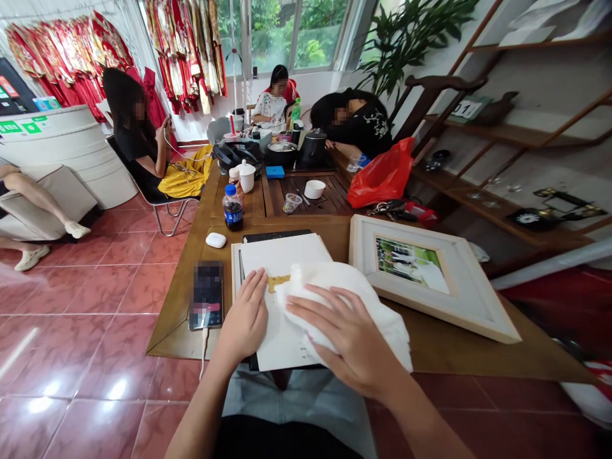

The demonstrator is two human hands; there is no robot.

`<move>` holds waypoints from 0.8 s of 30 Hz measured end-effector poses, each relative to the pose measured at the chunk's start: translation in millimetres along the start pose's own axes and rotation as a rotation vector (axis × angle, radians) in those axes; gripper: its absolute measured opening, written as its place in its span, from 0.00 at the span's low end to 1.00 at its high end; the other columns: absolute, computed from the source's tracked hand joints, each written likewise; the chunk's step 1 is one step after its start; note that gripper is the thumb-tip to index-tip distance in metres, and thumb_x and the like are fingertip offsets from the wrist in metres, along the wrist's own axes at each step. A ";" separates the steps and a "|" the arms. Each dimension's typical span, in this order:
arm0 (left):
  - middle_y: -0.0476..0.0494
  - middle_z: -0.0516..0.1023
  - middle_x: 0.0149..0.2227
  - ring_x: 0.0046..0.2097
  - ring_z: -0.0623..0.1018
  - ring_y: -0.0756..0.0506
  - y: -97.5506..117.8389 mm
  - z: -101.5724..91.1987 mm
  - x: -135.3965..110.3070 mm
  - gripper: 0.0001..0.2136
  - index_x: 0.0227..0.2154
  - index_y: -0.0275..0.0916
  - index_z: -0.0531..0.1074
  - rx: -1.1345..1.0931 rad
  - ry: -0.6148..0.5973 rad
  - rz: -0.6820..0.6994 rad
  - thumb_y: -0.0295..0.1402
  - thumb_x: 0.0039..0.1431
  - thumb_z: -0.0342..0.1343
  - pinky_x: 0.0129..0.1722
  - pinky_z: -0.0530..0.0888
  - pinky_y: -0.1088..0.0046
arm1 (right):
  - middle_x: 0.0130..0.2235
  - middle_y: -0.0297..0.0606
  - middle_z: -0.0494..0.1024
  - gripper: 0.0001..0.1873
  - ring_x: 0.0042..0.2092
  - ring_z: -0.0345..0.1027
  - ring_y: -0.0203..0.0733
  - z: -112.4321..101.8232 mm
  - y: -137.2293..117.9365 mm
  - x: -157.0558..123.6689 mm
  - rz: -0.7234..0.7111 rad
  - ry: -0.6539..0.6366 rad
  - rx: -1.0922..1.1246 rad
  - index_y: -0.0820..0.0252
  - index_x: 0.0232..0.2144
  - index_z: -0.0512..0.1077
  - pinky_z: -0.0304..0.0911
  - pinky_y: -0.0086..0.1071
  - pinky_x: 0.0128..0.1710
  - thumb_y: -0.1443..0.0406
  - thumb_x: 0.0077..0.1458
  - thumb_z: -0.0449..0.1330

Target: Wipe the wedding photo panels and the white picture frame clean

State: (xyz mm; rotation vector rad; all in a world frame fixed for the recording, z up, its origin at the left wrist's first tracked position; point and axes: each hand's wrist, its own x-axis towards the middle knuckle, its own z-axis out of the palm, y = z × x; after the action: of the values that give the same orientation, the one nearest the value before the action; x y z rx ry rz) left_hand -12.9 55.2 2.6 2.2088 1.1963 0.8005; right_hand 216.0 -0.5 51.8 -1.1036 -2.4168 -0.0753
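Note:
A white album or book [282,261] with a gold emblem lies at the near edge of the wooden table [444,347]. My left hand [245,319] rests flat on its left side, fingers stretched out. My right hand [351,331] presses flat on a white cloth [351,293] that covers the album's right part, fingers spread. A white picture frame [425,274] holding a photo lies just right of the cloth. A phone [206,294] on a cable lies left of my left hand.
Farther up the table stand a cola bottle [233,208], a white earbud case [215,240], cups, kettles and a red plastic bag [382,175]. Three people sit around the far end. Wooden shelves [526,134] line the right; red garments hang at the back left.

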 end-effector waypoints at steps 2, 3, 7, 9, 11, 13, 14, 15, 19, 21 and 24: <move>0.40 0.54 0.74 0.75 0.50 0.41 0.8 0.2 0.0 0.26 0.71 0.40 0.53 -0.010 -0.001 -0.010 0.30 0.73 0.36 0.73 0.54 0.48 | 0.62 0.38 0.74 0.28 0.66 0.59 0.52 -7.0 9.9 -4.0 0.082 0.129 0.057 0.51 0.67 0.63 0.52 0.50 0.62 0.65 0.66 0.50; 0.40 0.54 0.74 0.75 0.50 0.41 1.2 0.2 0.0 0.26 0.71 0.40 0.53 -0.014 -0.003 -0.017 0.30 0.73 0.36 0.73 0.54 0.49 | 0.61 0.38 0.75 0.27 0.66 0.59 0.51 -9.6 15.0 -4.5 0.127 0.187 0.083 0.51 0.67 0.63 0.53 0.49 0.62 0.66 0.67 0.50; 0.40 0.54 0.74 0.75 0.50 0.41 2.1 -0.1 0.3 0.26 0.71 0.39 0.54 -0.014 -0.008 -0.032 0.29 0.72 0.36 0.74 0.53 0.50 | 0.60 0.37 0.76 0.24 0.63 0.63 0.48 -8.9 33.9 4.1 0.202 0.230 0.069 0.51 0.64 0.66 0.56 0.45 0.60 0.65 0.69 0.49; 0.40 0.54 0.74 0.75 0.50 0.41 2.0 -0.1 0.2 0.26 0.71 0.39 0.54 -0.012 -0.001 -0.027 0.29 0.73 0.36 0.73 0.54 0.49 | 0.61 0.38 0.75 0.23 0.63 0.63 0.50 -2.0 38.6 13.0 0.182 0.129 -0.018 0.53 0.63 0.68 0.56 0.47 0.59 0.64 0.69 0.49; 0.40 0.54 0.74 0.75 0.51 0.41 1.6 -0.1 0.0 0.26 0.71 0.40 0.54 -0.014 0.006 -0.017 0.30 0.73 0.36 0.73 0.55 0.49 | 0.61 0.41 0.75 0.23 0.62 0.62 0.55 6.6 38.0 22.4 0.134 -0.001 -0.117 0.56 0.61 0.70 0.54 0.51 0.59 0.64 0.68 0.49; 0.40 0.54 0.74 0.75 0.51 0.41 1.1 -0.1 -0.2 0.25 0.71 0.41 0.53 -0.019 0.011 -0.008 0.30 0.73 0.37 0.73 0.55 0.49 | 0.61 0.43 0.74 0.23 0.62 0.61 0.59 14.4 33.0 30.3 0.067 -0.106 -0.186 0.58 0.61 0.71 0.53 0.55 0.59 0.64 0.67 0.51; 0.40 0.54 0.74 0.75 0.51 0.41 1.0 0.0 -0.2 0.25 0.71 0.41 0.53 -0.021 0.010 -0.003 0.30 0.73 0.37 0.73 0.55 0.49 | 0.62 0.44 0.74 0.24 0.62 0.61 0.60 17.3 29.7 33.5 0.032 -0.138 -0.201 0.59 0.62 0.70 0.52 0.57 0.59 0.63 0.66 0.53; 0.39 0.55 0.74 0.75 0.51 0.41 0.9 0.0 -0.3 0.25 0.71 0.41 0.54 -0.021 0.011 0.001 0.30 0.73 0.37 0.73 0.55 0.49 | 0.62 0.44 0.74 0.25 0.63 0.60 0.61 19.5 26.6 36.1 -0.004 -0.156 -0.204 0.59 0.62 0.70 0.52 0.57 0.59 0.63 0.65 0.54; 0.38 0.55 0.73 0.75 0.51 0.39 1.8 0.1 0.1 0.25 0.70 0.40 0.55 -0.015 0.018 0.013 0.29 0.73 0.38 0.73 0.56 0.46 | 0.62 0.45 0.74 0.28 0.64 0.58 0.61 22.6 21.5 42.7 -0.174 -0.176 -0.163 0.58 0.64 0.68 0.51 0.57 0.60 0.59 0.64 0.58; 0.38 0.56 0.73 0.75 0.51 0.39 2.8 -0.2 0.5 0.24 0.70 0.40 0.56 -0.010 0.014 0.015 0.29 0.73 0.38 0.73 0.56 0.47 | 0.63 0.44 0.72 0.29 0.65 0.57 0.62 21.7 25.4 44.0 -0.255 -0.200 -0.147 0.58 0.64 0.68 0.50 0.59 0.61 0.58 0.63 0.58; 0.37 0.56 0.73 0.75 0.51 0.40 3.9 -1.1 0.9 0.24 0.69 0.38 0.58 0.000 0.009 0.011 0.29 0.73 0.38 0.73 0.57 0.47 | 0.65 0.42 0.70 0.29 0.66 0.55 0.61 18.7 36.1 42.6 -0.292 -0.240 -0.129 0.58 0.64 0.67 0.49 0.59 0.62 0.58 0.63 0.58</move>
State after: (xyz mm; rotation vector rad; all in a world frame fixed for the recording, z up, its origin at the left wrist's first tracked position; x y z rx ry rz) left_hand -11.1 54.2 6.1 2.2159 1.1891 0.8163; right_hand 210.9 58.1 49.0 -0.8448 -2.8099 -0.2077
